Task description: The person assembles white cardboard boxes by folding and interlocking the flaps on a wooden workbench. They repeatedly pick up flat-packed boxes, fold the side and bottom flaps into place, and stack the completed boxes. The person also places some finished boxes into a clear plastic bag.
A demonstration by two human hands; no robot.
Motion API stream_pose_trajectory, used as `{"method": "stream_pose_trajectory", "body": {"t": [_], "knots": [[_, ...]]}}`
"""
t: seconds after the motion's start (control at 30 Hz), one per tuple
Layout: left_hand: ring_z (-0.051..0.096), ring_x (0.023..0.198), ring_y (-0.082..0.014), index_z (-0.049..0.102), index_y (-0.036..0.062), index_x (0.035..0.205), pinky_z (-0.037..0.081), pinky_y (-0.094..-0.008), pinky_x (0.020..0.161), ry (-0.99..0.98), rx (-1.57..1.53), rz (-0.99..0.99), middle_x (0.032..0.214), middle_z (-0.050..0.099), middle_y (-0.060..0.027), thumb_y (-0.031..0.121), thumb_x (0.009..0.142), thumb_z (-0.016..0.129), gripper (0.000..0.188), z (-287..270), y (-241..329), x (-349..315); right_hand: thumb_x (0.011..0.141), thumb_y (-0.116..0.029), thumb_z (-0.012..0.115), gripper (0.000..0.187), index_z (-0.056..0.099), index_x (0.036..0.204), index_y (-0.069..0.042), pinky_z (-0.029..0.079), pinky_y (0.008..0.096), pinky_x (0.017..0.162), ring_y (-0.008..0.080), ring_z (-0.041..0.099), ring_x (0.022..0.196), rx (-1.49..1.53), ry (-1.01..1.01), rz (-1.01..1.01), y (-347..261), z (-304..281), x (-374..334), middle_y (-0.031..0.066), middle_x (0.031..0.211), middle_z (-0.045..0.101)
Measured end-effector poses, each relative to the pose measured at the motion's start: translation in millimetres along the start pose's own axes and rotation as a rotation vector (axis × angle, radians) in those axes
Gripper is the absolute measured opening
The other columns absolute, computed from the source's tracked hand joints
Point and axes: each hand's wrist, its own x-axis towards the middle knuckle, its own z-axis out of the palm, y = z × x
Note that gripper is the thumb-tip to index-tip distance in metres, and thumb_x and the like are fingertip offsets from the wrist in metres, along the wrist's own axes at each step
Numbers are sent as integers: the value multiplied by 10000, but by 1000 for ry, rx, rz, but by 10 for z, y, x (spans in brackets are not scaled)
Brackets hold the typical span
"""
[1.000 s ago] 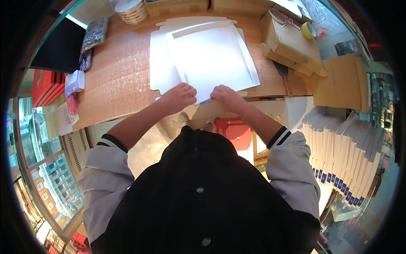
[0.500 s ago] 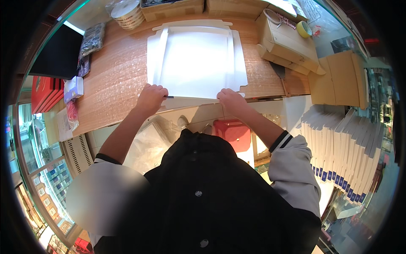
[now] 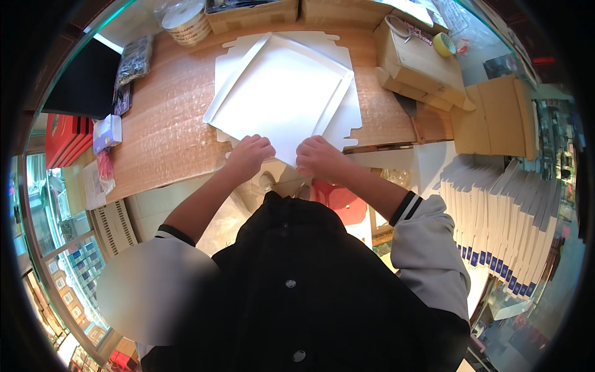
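One white tray (image 3: 282, 90), turned diagonally — corner pointing nearward, long axis unclear.

A white tray (image 3: 279, 93), glossy and shallow, lies turned askew on the counter (image 3: 161, 118). Low walls stand along three sides; the near-left side looks flat. One corner pokes past the counter's near edge. Underneath lies a flat white sheet (image 3: 348, 116) with tabbed corners.
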Motion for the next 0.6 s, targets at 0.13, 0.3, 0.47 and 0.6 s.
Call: {"method": "stream_pose_trajectory", "body": {"t": [0.13, 0.3, 0.47, 0.6], "knots": [[536, 909, -210, 578, 111, 822, 420, -348, 810, -82, 70, 184, 897, 561, -29, 29, 743, 573, 113, 33, 21, -67, 744, -225, 736, 283, 603, 955, -90, 412, 386, 946, 261, 536, 1063, 99, 167, 16, -32, 20, -83, 59, 1033, 585], [511, 1140, -311, 634, 77, 1027, 354, -441, 1048, 44, 135, -2, 1135, 581, -128, 130, 836, 599, 202, -39, -572, -423, 770, -167, 715, 418, 597, 1162, -86, 380, 441, 1021, 313, 513, 1179, -148, 483, 398, 525, -108, -170, 127, 1234, 573], [543, 1080, -349, 571, 49, 1157, 440, -457, 905, 344, 370, -539, 1212, 564, -182, 219, 917, 528, 297, -425, -870, -443, 844, -255, 633, 455, 558, 1249, -60, 408, 448, 957, 337, 524, 1133, -329, 438, 818, 1223, -37, -433, 176, 1231, 567], [638, 800, -346, 613, 81, 951, 484, -457, 703, 157, -50, -946, 855, 666, -132, 298, 915, 525, 237, -215, -542, -591, 866, -277, 629, 429, 581, 1213, -29, 473, 399, 844, 276, 604, 962, 154, 411, 1051, 1042, -21, -386, 172, 1038, 630]]}}
